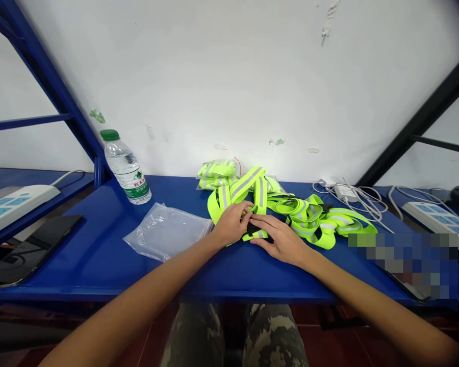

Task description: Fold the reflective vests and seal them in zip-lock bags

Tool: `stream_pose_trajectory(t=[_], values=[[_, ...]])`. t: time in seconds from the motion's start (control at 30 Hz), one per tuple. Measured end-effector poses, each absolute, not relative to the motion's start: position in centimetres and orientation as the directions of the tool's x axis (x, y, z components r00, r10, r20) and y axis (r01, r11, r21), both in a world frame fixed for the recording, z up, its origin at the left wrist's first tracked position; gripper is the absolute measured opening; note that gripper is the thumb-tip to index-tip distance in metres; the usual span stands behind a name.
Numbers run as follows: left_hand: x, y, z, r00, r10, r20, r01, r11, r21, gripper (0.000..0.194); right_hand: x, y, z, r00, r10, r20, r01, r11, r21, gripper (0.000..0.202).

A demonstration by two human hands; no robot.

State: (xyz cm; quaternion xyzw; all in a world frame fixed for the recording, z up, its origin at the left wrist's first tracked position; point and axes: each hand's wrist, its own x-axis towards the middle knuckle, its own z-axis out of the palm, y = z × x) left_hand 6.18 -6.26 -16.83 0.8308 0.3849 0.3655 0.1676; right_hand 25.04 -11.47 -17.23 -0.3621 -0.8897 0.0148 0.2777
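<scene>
Neon yellow reflective straps [248, 183] with silver stripes loop up from the blue table in front of me. My left hand [233, 223] is closed on a strap, its thumb and fingers pinched near a black part. Beside it, my right hand [277, 237] rests over the same strap end with fingers slightly bent together; its fingertips touch the strap and nearly meet my left fingers. What lies under the right palm is hidden. A tangled heap of more straps [309, 216] spreads to the right. A clear plastic bag [168, 232] lies flat left of my hands.
On the blue table [222, 278], a water bottle [127, 168] with a green cap stands at back left. Packed strap bundles [216, 174] lie against the wall. A white charger [346, 193] with cables sits at back right. Power strips [19, 204] flank the table.
</scene>
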Motion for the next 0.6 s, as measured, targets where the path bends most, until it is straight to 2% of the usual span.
stream_pose_trajectory(t=[0.1, 0.17, 0.23, 0.3, 0.4, 0.6], values=[[5.9, -6.9, -15.0, 0.330, 0.755, 0.566, 0.704, -0.596, 0.385, 0.017, 24.9, -11.2, -17.1, -0.584, 0.662, 0.470, 0.663, 0.723, -0.195, 0.042], [5.4, -7.6, -13.3, 0.253, 0.792, 0.556, 0.816, -0.483, 0.317, 0.022, 24.8, -11.1, -17.0, -0.571, 0.674, 0.469, 0.674, 0.711, -0.200, 0.039], [4.5, -8.3, -12.0, 0.221, 0.864, 0.453, 0.890, -0.368, 0.268, 0.031, 24.8, -10.9, -17.0, -0.556, 0.686, 0.470, 0.681, 0.700, -0.217, 0.037], [3.8, -8.9, -11.4, 0.248, 0.914, 0.322, 0.915, -0.331, 0.233, 0.039, 24.8, -10.7, -17.0, -0.545, 0.694, 0.470, 0.677, 0.695, -0.242, 0.034], [3.3, -9.2, -11.8, 0.308, 0.925, 0.222, 0.887, -0.364, 0.284, 0.036, 24.8, -10.4, -17.1, -0.534, 0.701, 0.473, 0.652, 0.698, -0.297, 0.029], [4.1, -8.4, -12.8, 0.273, 0.938, 0.216, 0.784, -0.347, 0.515, 0.043, 24.6, -9.9, -17.7, -0.457, 0.740, 0.494, 0.629, 0.661, -0.408, 0.028]])
